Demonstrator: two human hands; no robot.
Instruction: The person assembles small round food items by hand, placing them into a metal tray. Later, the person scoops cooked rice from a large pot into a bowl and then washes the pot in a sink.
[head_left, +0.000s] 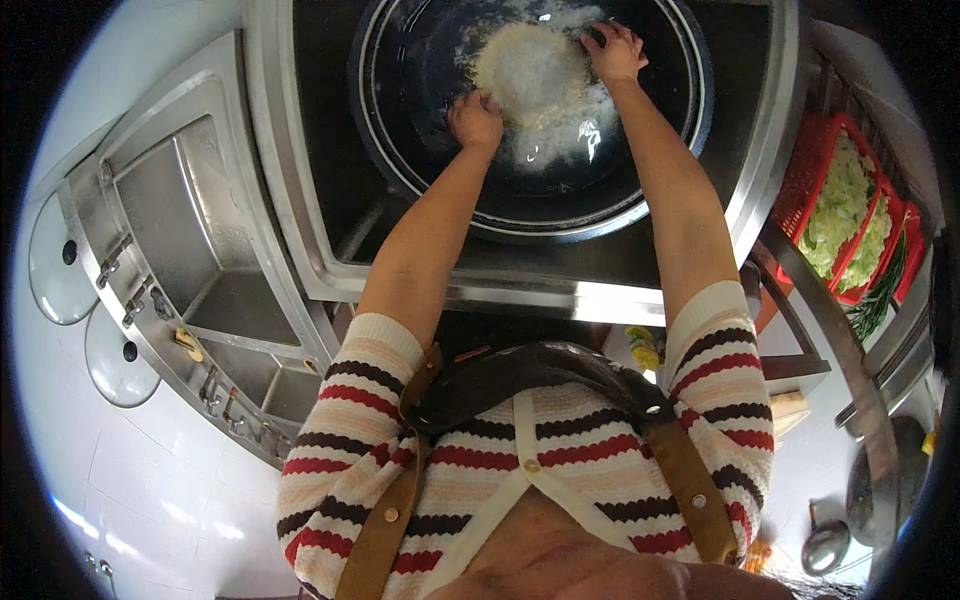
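Note:
Before me is a large round dark pan or basin (480, 223) with a double pale rim. A mound of pale, fine-looking food (529, 75), possibly grain, lies in its middle amid cloudy, glossy liquid (551, 154). My left hand (476, 120) is curled at the mound's lower left edge, its fingertips hidden. At the upper right, my right hand (616, 54) has its thumb apart from bent fingers, close beside the mound. Whether either hand grips anything cannot be made out.
The pan sits in a steel-edged counter (281, 172). A steel double sink (169, 202) with several taps lies left, and glass lids (120, 364) are beyond it. At right are red baskets (840, 127) of chopped leafy vegetable (838, 199) and green stalks (881, 307).

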